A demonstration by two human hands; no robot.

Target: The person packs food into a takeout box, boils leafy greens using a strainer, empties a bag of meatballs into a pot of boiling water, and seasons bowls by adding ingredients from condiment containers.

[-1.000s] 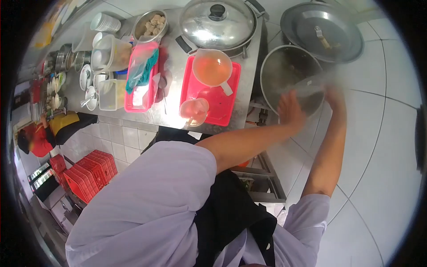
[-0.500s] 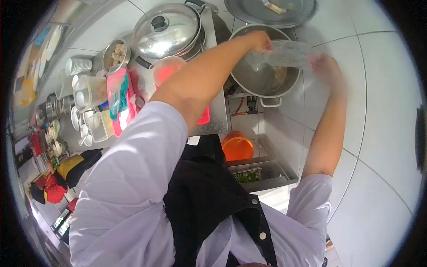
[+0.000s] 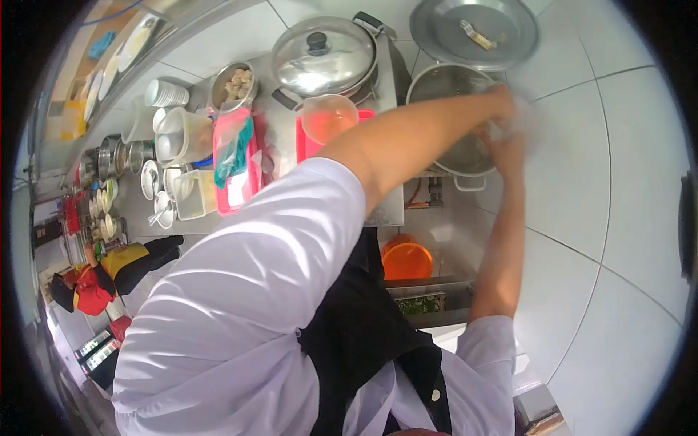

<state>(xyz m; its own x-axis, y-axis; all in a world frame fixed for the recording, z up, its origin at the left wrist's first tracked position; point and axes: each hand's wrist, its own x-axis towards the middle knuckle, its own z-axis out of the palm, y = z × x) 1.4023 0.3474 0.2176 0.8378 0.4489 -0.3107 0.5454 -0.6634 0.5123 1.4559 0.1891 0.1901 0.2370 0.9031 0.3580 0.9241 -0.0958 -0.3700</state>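
Note:
At the right rim of a large deep metal pot (image 3: 465,166), my left hand (image 3: 500,104) and my right hand (image 3: 503,147) are close together. Bunched between them is a thin clear plastic bag (image 3: 520,125), blurred by motion. The fingers of both hands look closed on it, though details are smeared. My left forearm crosses over the pot and hides much of its inside. Behind the pot lies a wide grey metal lid or tray (image 3: 436,36) with a small yellowish-handled item (image 3: 478,35) on it.
Left of the pot stands a lidded steel pan (image 3: 323,62). Nearby are a bowl of pale chunks (image 3: 238,83), a clear tub (image 3: 329,120), a pink tray (image 3: 251,174) and plastic containers (image 3: 182,134). An orange bucket (image 3: 407,260) sits below. White tiled wall (image 3: 567,182) borders the right.
My hands have come together, and the bag stretched between them is now bunched. My left hand moved right across the pot to its far rim. The view has shifted, too.

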